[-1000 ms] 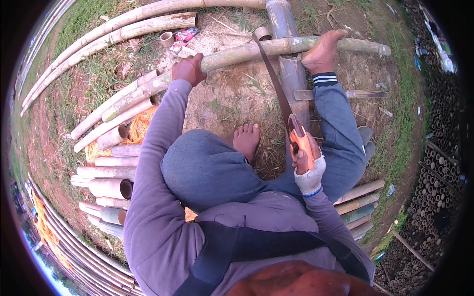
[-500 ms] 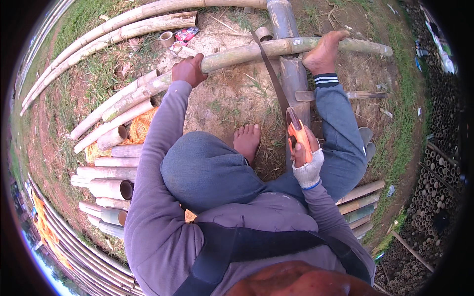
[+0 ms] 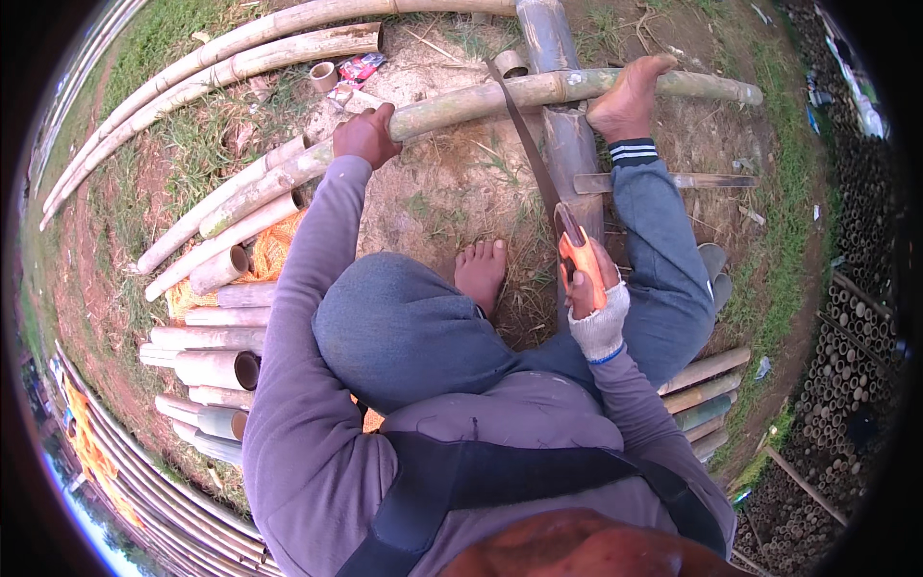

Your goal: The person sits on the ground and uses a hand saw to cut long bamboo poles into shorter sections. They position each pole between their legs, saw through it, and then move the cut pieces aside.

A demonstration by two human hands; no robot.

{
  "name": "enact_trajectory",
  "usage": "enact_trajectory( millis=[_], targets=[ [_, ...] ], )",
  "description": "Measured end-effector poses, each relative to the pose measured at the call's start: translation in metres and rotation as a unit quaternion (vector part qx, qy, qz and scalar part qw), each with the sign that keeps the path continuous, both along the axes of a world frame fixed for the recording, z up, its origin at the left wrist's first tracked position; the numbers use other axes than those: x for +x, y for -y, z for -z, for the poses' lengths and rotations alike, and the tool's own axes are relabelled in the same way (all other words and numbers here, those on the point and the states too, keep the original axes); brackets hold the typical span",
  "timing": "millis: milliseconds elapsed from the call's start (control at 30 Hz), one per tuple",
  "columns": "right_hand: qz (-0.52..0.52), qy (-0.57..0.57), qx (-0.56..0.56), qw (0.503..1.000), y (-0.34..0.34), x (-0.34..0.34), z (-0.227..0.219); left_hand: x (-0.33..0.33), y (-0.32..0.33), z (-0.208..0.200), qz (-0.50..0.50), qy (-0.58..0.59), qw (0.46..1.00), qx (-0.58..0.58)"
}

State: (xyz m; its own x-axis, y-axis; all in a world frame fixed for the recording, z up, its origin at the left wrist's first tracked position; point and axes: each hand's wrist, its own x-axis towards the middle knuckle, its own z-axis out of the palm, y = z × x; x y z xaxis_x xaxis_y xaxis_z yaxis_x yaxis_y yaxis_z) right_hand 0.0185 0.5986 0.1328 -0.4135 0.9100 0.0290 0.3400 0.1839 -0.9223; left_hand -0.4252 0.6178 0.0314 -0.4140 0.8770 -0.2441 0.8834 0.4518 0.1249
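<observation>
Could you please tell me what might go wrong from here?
The saw in the right hand crosses the bamboo pole between the bare left hand and the bare right foot, so a blade that jumps sideways could cut either.

The round pole lies over a thick grey bamboo, with that hand and foot on it; if either slips, the pole might roll and pinch the blade.
</observation>
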Motion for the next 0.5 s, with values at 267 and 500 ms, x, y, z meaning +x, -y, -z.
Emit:
enact_trajectory(
  millis=[267,500],
  targets=[
    [0.036,0.037,0.15,0.987,-0.091,-0.097,0.018,0.009,-0.022,0.004,0.029,0.014,0.999,0.038],
    [-0.017,0.007,0.089,0.996,-0.018,-0.017,0.018,-0.001,-0.004,-0.009,-0.011,0.013,1.0,-0.012]
  ],
)
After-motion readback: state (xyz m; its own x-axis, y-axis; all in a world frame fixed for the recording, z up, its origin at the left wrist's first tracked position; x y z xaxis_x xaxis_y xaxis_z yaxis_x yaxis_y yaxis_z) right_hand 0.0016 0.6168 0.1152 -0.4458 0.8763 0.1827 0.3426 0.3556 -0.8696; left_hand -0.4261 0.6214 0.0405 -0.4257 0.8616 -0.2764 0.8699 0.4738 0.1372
